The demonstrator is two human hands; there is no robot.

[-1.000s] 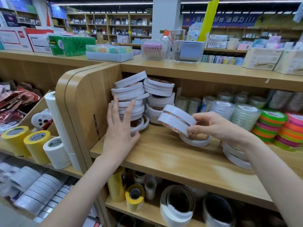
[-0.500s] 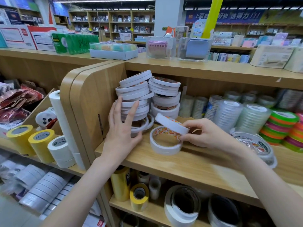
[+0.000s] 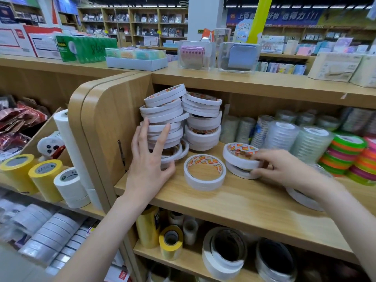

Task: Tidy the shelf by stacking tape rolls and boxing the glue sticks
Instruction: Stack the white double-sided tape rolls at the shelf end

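1. Head view: my left hand (image 3: 149,165) is spread flat, straight fingers pressed against the leaning stack of white tape rolls (image 3: 163,121) at the left end of the wooden shelf (image 3: 234,202).
2. My right hand (image 3: 278,167) curls its fingers round the top white tape roll (image 3: 241,155), which lies flat on another roll, hole facing up.
3. A single tape roll (image 3: 204,172) lies flat on the shelf between my hands, hole upward, touching neither hand.

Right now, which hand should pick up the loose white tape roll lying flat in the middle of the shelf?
Right hand, probably. It holds a small stack right beside the loose roll; the left hand steadies the leaning stack.
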